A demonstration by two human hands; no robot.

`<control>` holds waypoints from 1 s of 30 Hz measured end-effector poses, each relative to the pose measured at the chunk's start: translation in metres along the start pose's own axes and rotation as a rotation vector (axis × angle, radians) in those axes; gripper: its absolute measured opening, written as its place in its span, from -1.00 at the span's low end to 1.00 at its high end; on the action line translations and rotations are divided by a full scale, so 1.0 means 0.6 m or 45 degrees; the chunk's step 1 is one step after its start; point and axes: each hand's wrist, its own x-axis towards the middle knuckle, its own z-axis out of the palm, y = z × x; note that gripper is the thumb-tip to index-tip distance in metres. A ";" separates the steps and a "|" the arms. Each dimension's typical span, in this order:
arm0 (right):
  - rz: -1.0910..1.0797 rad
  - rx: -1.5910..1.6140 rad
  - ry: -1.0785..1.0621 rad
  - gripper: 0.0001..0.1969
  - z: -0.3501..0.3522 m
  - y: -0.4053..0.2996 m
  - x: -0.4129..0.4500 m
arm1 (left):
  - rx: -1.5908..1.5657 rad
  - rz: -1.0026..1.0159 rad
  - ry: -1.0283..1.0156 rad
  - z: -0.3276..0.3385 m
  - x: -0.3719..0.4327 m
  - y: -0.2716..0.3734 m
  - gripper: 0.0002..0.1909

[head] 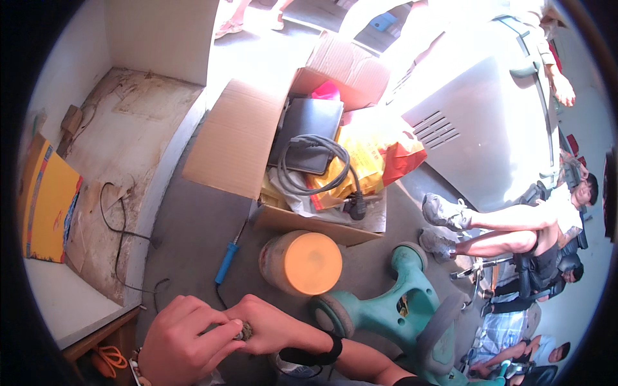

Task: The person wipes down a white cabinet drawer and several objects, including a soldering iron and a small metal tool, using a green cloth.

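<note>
My left hand [188,333] comes in from the lower left, its thumb and fingertips pinched on a small rough dark clump [246,331] with a shiny bit beside it. Against the clump rests my right hand [273,325], seen from its back, with a black band on the wrist. Its fingers are mostly hidden, so their grip does not show. Beyond the hands a blue-handled soldering iron [226,263] points its metal shaft toward a box corner. A jar with an orange lid [313,263] stands to the right of the iron.
An open cardboard box [231,140] holds a coiled power cable [350,164], a dark flat case [309,120] and a yellow-red plastic bag [362,159]. A green ride-on toy [386,309] stands at right. At left, a stained shelf [140,116] bears a yellow carton [50,207]. Several people sit beyond.
</note>
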 end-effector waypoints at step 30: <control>-0.067 -0.714 0.702 -0.78 0.046 0.021 0.011 | -0.045 -0.299 0.320 0.047 -0.024 -0.018 -0.82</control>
